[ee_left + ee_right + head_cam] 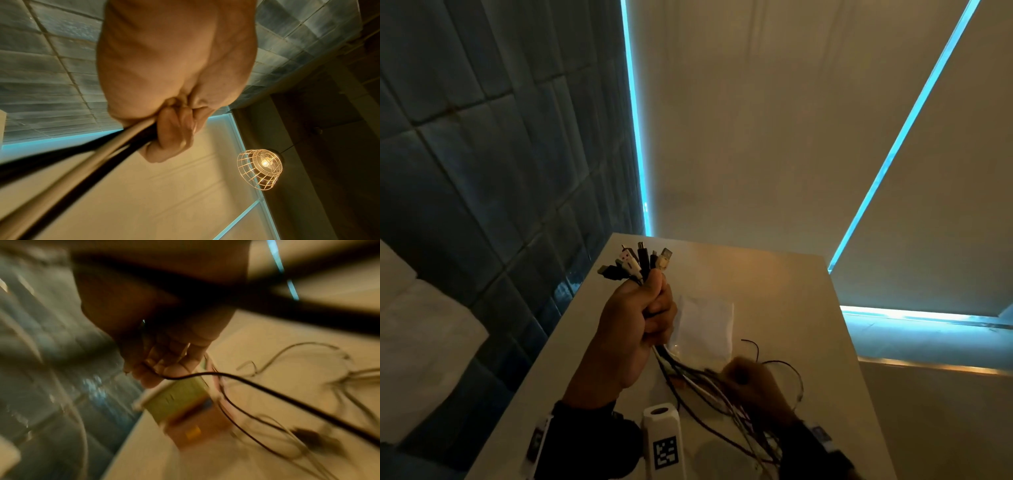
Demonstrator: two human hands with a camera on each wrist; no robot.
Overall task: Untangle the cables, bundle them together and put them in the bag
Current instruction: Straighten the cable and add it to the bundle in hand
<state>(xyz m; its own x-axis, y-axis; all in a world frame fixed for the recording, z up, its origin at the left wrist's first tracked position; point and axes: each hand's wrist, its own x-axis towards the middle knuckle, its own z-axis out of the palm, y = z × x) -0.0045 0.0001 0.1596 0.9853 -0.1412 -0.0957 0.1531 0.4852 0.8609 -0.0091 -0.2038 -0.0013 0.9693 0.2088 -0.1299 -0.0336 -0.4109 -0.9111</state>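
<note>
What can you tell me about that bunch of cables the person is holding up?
The cables are thin cords, black and white. The left hand grips them in a fist, their plug ends fanned out above it, one a metal USB plug. Below the fist they trail loose onto the table, still looped and crossed. The blurred right hand works among the strands.

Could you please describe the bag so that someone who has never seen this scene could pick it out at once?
Start at the pale table below the window blinds. The left hand holds the plug ends of the cables upright above it, and the bag lies flat on the table just right of that hand. It is the only clear, flat plastic pouch there; everything near it is thin wire.
</note>
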